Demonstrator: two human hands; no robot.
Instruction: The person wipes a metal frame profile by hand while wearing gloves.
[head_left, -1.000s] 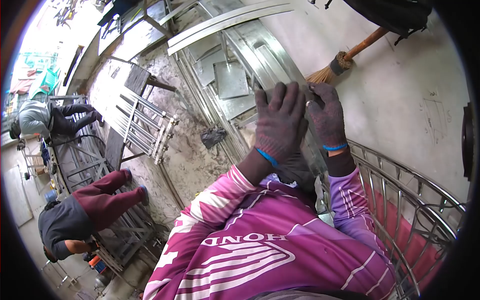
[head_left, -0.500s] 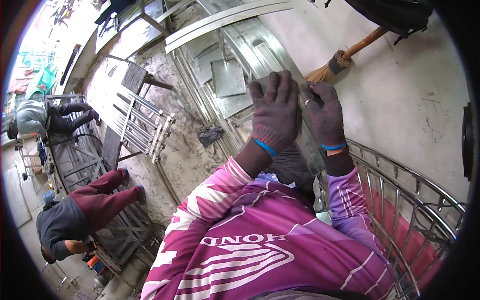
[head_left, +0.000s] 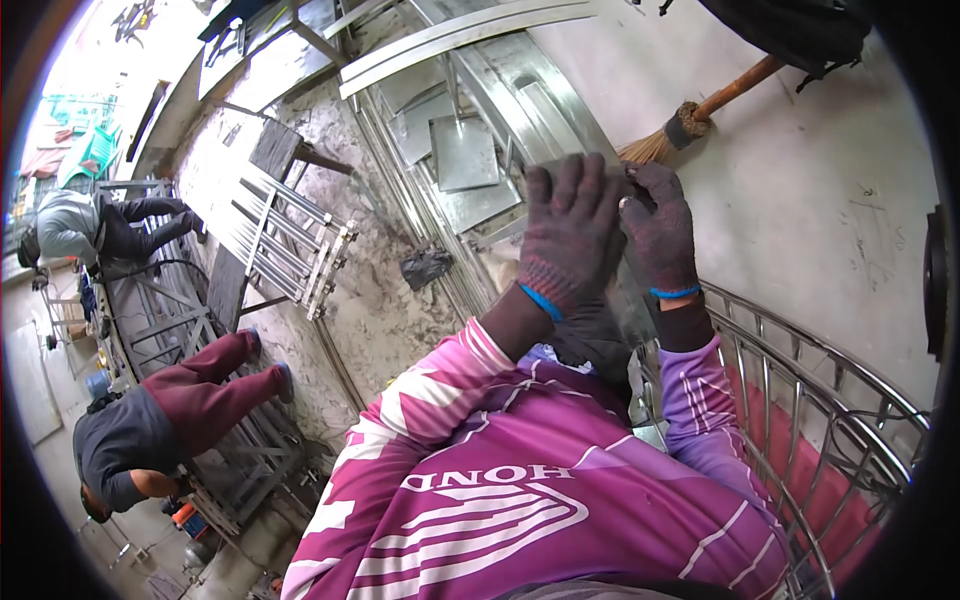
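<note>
My left hand (head_left: 572, 235), in a dark knitted glove with a blue cuff edge, lies with fingers stretched out over a long grey metal panel (head_left: 548, 110). Its palm side is hidden. Close beside it, at the panel's right edge, is my right hand (head_left: 662, 225), gloved alike. The fingers there are bent in toward the thumb, and whatever they pinch is too small or hidden to make out. The panel runs away from my body beneath both hands.
A straw broom (head_left: 668, 135) leans by the pale wall. Chrome railing (head_left: 790, 370) stands at my right. Metal sheets (head_left: 465, 155) and a pale metal strip (head_left: 460, 45) lie ahead. Left are a rack of tubes (head_left: 285, 235) and two people, one bending (head_left: 125, 440), another farther off (head_left: 70, 225).
Both hands have shifted slightly to the right and down, the left more than the right. The whole view has moved a little as well.
</note>
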